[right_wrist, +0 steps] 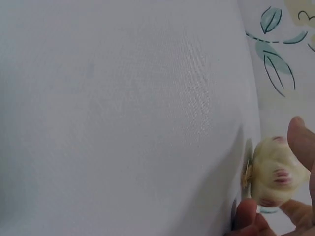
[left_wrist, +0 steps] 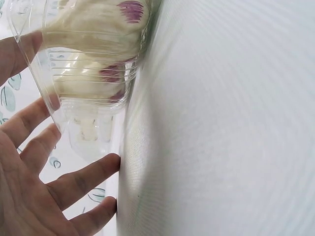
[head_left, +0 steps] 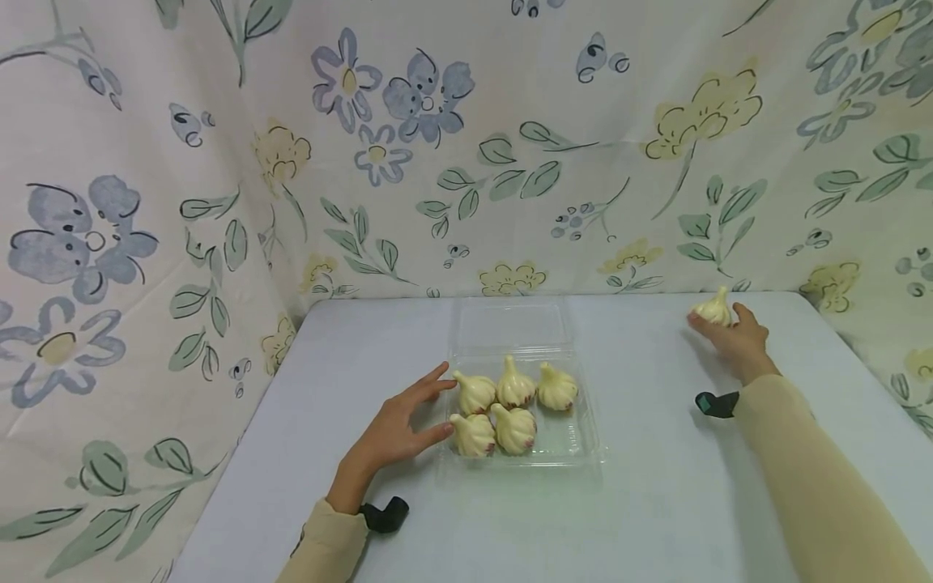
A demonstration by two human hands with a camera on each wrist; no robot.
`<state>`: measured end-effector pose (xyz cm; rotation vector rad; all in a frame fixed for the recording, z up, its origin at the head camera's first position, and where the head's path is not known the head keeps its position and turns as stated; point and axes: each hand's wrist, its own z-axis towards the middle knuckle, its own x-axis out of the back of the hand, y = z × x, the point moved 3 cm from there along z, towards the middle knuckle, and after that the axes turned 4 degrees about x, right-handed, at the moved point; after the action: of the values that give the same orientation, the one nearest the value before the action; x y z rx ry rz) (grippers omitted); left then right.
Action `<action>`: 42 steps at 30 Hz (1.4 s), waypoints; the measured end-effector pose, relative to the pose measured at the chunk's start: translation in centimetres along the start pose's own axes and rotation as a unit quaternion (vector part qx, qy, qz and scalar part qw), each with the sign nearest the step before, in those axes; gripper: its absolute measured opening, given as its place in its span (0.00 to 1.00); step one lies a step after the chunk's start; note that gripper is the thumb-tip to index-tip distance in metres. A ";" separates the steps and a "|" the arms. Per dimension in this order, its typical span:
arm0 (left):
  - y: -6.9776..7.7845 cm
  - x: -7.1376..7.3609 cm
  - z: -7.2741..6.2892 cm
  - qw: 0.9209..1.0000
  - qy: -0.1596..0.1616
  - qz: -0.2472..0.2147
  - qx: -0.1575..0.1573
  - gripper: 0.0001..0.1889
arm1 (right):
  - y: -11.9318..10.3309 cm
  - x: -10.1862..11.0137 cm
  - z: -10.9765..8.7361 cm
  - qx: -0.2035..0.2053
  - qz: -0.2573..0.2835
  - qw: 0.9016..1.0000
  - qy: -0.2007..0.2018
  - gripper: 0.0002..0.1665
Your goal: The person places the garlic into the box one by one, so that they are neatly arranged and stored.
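Note:
Several cream garlic bulbs with purple streaks sit in two rows inside a clear plastic container. My left hand is at the container's left side, fingers spread. In the left wrist view, thumb and fingertips meet the clear rim, while two lower fingers reach down to the tabletop. Far to the right, my right hand holds another garlic bulb between thumb and fingers. The right wrist view shows this garlic bulb with its root end facing the table, close to the surface.
The container's clear lid lies folded back behind it. A white table spreads under everything, backed by a floral curtain. Dark wrist cameras sit on both wrists.

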<state>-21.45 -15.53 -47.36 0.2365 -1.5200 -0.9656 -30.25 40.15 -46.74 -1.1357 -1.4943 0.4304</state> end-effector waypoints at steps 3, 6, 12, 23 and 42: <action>0.0 0.0 0.0 1.000 0.000 0.000 0.001 0.33 | -0.2 -0.2 0.1 0.006 0.009 1.000 0.016 0.65; 0.0 0.0 0.0 1.000 0.000 -0.002 0.000 0.33 | -0.4 -0.4 0.1 0.011 0.013 0.999 0.028 0.63; -0.1 0.0 0.0 1.000 0.000 -0.003 0.000 0.33 | -0.6 -0.4 0.1 0.004 0.021 0.999 0.025 0.60; 0.0 -0.1 0.0 1.000 0.001 -0.002 0.001 0.34 | -0.2 -0.6 0.7 -0.002 0.013 0.999 0.051 0.57; 0.0 0.0 0.0 1.000 -0.003 -0.002 0.001 0.34 | 0.2 -0.7 0.2 -0.005 0.025 0.997 0.067 0.55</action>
<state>-21.46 -15.51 -47.39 0.2378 -1.5263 -0.9693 -30.43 39.70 -47.31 -1.1890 -1.3557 0.3739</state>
